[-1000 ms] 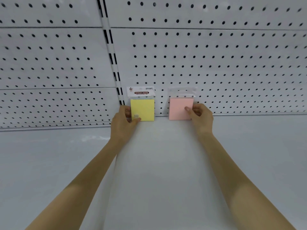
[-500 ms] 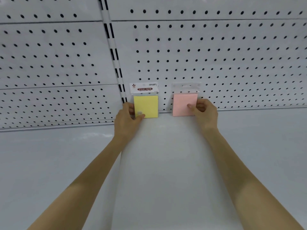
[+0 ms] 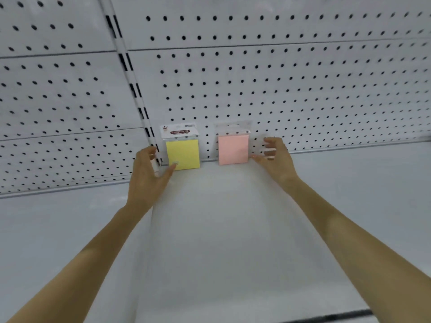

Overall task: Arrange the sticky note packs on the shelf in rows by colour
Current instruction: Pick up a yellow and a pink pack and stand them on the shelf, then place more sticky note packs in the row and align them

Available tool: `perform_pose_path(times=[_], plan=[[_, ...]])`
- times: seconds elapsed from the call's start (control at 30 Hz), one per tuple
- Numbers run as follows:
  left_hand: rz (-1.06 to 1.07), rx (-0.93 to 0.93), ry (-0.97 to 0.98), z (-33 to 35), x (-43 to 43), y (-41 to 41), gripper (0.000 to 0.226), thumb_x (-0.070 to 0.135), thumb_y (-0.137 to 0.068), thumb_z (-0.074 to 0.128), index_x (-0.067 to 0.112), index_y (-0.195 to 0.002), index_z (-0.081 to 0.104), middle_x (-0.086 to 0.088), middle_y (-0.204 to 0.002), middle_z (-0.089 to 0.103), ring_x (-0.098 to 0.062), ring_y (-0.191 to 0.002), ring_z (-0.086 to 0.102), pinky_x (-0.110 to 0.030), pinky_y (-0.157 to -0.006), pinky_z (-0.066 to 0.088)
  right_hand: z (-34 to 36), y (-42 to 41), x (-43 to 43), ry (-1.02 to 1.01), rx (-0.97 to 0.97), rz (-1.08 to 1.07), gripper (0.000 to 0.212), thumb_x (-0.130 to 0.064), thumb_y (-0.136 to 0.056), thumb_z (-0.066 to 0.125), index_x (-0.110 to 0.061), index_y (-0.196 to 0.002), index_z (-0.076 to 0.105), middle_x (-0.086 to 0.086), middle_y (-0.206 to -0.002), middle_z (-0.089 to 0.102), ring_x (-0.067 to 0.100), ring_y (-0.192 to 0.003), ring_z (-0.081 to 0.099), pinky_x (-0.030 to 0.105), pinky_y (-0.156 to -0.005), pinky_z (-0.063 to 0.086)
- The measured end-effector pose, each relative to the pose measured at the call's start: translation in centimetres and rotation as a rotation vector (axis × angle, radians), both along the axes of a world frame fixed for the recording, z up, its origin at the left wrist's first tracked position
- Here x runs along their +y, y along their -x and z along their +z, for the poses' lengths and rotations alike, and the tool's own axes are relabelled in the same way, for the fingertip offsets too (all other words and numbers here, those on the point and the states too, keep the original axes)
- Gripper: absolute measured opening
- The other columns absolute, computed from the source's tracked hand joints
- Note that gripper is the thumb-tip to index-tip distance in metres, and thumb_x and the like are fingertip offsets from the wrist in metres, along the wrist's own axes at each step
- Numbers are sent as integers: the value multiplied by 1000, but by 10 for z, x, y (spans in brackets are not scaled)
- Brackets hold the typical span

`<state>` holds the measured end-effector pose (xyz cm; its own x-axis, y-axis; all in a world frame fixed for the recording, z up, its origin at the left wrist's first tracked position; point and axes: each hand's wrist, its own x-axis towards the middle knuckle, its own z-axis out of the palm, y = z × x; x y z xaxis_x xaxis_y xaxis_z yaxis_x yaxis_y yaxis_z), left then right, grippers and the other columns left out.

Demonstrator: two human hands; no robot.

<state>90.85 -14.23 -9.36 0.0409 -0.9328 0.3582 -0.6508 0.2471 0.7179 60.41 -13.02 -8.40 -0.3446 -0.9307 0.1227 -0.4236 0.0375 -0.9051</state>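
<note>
Two sticky note packs, one yellow pack [image 3: 183, 153] and one pink pack [image 3: 233, 149], stand upright and apart at the rear of the shelf [image 3: 221, 229], against the pegboard [image 3: 279, 89]. Beside the yellow pack the left hand [image 3: 147, 173] is spread and holds nothing; beside the pink pack the right hand [image 3: 276, 159] is likewise spread and empty.

Left pack [image 3: 183, 155] and right pack [image 3: 233, 149] apart, upright on shelf [image 3: 210, 241] against pegboard [image 3: 303, 89]; left hand [image 3: 149, 176], right hand [image 3: 276, 160] just outside.
</note>
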Motion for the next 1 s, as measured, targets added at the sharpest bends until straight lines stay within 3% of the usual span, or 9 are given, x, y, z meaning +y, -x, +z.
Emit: perform_pose_path(times=[0.1, 0.2, 0.33, 0.43, 0.57, 0.73, 0.8, 0.9, 1.0], plan=[[-66, -361, 108, 23, 13, -1, 60, 32, -84, 69, 5, -131, 43, -14, -129, 49, -30, -114, 49, -43, -92, 43, 12, 35, 20, -73, 323, 154, 64, -37, -83, 69, -18, -137, 39, 3, -137, 41, 19, -123, 44, 30, -100, 37], [-104, -667, 168, 49, 27, 15, 61, 34, -84, 69, 3, -132, 46, -19, -134, 50, -38, -118, 50, -49, -95, 40, 37, 78, 46, -83, 667, 278, 68, -44, -87, 61, -19, -144, 32, 3, -145, 38, 21, -132, 35, 32, -108, 28], [-185, -854, 248, 83, 56, 76, 66, 52, -83, 42, 6, -128, 52, -19, -132, 55, -38, -116, 54, -48, -95, 42, 75, 145, 84, -70, 1099, 357, 68, -51, -93, 47, -22, -149, 23, 2, -156, 21, 21, -143, 17, 32, -116, 10], [-265, -949, 300, 104, 81, 149, 66, 54, -83, 36, 8, -127, 56, -16, -131, 57, -36, -115, 57, -48, -96, 43, 94, 209, 116, -89, 1252, 354, 69, -55, -93, 42, -22, -150, 21, 2, -159, 13, 20, -146, 9, 33, -117, 2], [-346, -979, 356, 116, 110, 267, 66, 57, -84, 34, 13, -126, 58, -13, -132, 58, -34, -114, 58, -46, -98, 42, 110, 311, 175, -156, 1310, 300, 69, -59, -93, 38, -24, -150, 21, 2, -159, 11, 20, -146, 10, 35, -118, 4], [-520, -974, 344, 113, 148, 415, 73, 63, -83, 27, 16, -133, 54, -10, -138, 53, -32, -121, 53, -46, -103, 38, 105, 438, 274, -282, 1193, 159, 63, -57, -93, 39, -29, -148, 27, 3, -156, 24, 25, -141, 26, 36, -114, 21], [-586, -1026, 391, 107, 159, 465, 71, 62, -85, 26, 17, -132, 55, -10, -137, 54, -32, -118, 56, -46, -102, 40, 98, 486, 310, -415, 1189, 137, 63, -59, -93, 37, -31, -148, 25, 4, -157, 22, 25, -141, 26, 37, -114, 22], [-661, -1027, 381, 102, 174, 530, 70, 62, -85, 25, 20, -132, 55, -8, -138, 53, -31, -119, 55, -44, -102, 40, 94, 548, 348, -586, 1071, 76, 65, -63, -91, 33, -34, -148, 22, 3, -157, 19, 26, -142, 23, 40, -112, 22], [-737, -1015, 384, 95, 181, 585, 72, 64, -85, 24, 21, -136, 51, -7, -141, 50, -30, -122, 52, -43, -104, 38, 89, 591, 368, -562, 887, -20, 69, -69, -86, 33, -36, -146, 26, 0, -156, 23, 23, -142, 24, 44, -112, 24]])
